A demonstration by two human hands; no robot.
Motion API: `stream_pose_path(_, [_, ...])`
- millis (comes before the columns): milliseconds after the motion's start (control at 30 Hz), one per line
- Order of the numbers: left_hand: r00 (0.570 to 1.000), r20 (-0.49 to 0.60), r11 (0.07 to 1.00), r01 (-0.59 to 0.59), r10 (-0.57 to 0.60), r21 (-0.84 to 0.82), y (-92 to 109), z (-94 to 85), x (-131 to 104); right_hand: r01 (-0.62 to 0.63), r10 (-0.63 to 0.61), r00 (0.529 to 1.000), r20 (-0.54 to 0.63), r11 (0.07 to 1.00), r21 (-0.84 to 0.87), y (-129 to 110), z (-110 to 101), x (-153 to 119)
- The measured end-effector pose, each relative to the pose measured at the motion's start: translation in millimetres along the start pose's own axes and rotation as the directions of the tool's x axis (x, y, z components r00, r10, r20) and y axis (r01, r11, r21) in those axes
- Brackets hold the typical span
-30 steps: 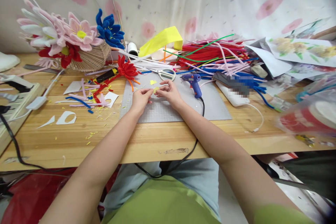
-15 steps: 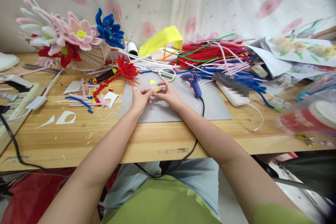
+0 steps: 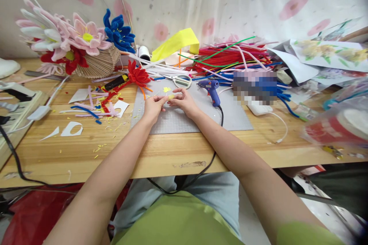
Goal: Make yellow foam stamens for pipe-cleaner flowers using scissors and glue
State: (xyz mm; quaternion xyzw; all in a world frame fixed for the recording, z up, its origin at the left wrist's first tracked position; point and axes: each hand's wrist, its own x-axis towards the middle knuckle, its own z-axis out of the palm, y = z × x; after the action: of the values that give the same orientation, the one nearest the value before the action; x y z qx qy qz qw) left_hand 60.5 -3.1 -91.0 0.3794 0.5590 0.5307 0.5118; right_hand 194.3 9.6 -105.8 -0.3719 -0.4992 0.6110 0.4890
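Note:
Over the grey cutting mat (image 3: 230, 118), my left hand (image 3: 153, 108) and my right hand (image 3: 184, 102) meet fingertip to fingertip. Both pinch a small yellow piece (image 3: 171, 96) between them. Just behind the fingers lies another yellow scrap (image 3: 166, 89) on the mat. Scissors with pale handles (image 3: 183, 81) rest at the mat's back edge. A blue glue gun (image 3: 212, 91) lies to the right of my right hand, its black cord running down over the table edge. The red fuzzy flower (image 3: 139, 75) is behind my left hand.
Fuzzy flowers in a basket (image 3: 99, 63) stand at the back left. Coloured stems (image 3: 230, 55) are piled at the back. Paper and stem scraps (image 3: 71, 128) litter the left. A red-and-white cup in plastic (image 3: 336, 128) is at the right, a power strip (image 3: 17, 122) far left.
My hands stay almost in place around the small yellow piece. The fingers of my right hand have closed in a little toward it.

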Motion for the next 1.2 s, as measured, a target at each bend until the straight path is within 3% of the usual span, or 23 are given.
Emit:
stream_pose_path(300, [0.998, 0.056, 0.998, 0.039, -0.036, -0.046, 6.8, -1.4, -3.4, -0.025, 0.025, 0.999, -0.027, 1.000, 0.010, -1.0, 0.9, -0.1])
stream_pose_path(500, [1.000, 0.018, 0.999, 0.026, -0.025, -0.030, 3.2, -0.4, -2.2, -0.027, 0.027, 1.000, -0.013, 1.000, -0.002, -0.4, 1.6, 1.5])
stream_pose_path(967, [0.999, 0.046, 1.000, 0.022, -0.021, -0.022, 1.8, -0.2, -1.2, 0.019, -0.019, 0.999, 0.036, 1.000, -0.002, -2.6, 2.5, 0.2])
stream_pose_path(1200, [0.999, 0.046, 1.000, 0.007, -0.006, -0.025, 1.3, -0.3, -1.4, 0.016, -0.015, 1.000, 0.007, 0.998, -0.054, 1.1, 2.6, 2.6])
